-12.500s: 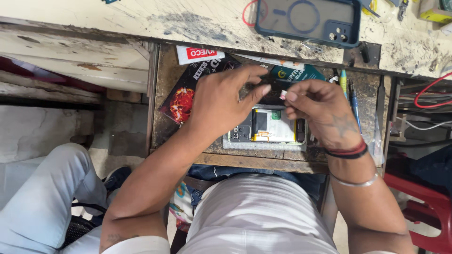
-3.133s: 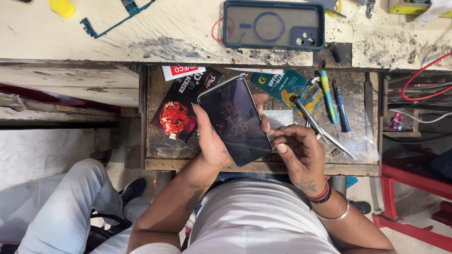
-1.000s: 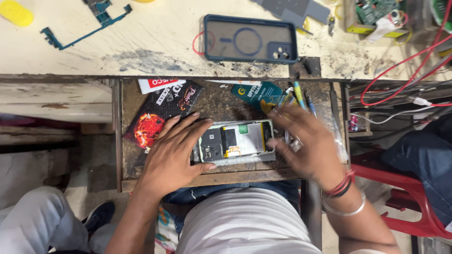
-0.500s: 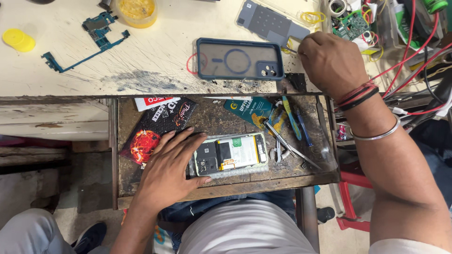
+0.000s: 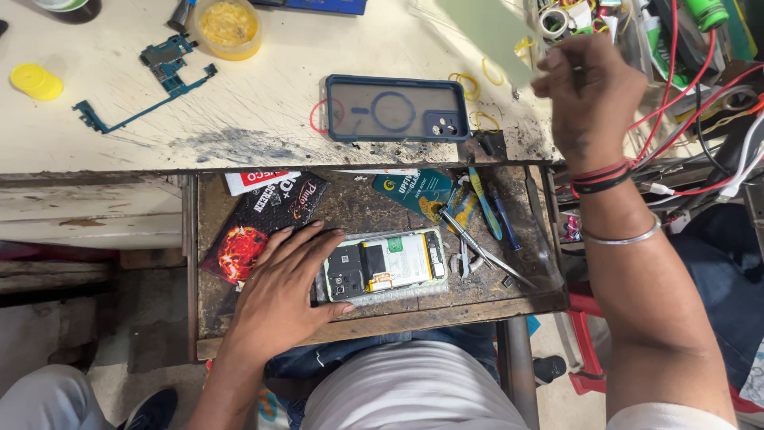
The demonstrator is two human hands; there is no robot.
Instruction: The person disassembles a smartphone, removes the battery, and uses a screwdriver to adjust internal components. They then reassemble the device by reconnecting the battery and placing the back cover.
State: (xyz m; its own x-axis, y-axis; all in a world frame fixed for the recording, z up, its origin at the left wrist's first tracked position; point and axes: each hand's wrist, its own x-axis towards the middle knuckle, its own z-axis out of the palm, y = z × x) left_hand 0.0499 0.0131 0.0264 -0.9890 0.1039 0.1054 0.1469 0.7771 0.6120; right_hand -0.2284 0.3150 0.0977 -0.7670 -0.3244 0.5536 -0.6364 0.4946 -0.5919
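Two hands are engaged: the opened phone (image 5: 386, 267) is steadied under the flat, spread left hand (image 5: 280, 287), while a pale green sheet (image 5: 492, 32) is pinched by the right hand (image 5: 590, 95); careful alignment is judged needed.

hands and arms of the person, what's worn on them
Both arms are bare to above the elbow, with no gloves. The right hand has red and black thread bands at the wrist and a thin silver bangle further up the forearm. A white sleeve edge shows near the right shoulder. The left hand and its wrist carry nothing; no rings are visible.
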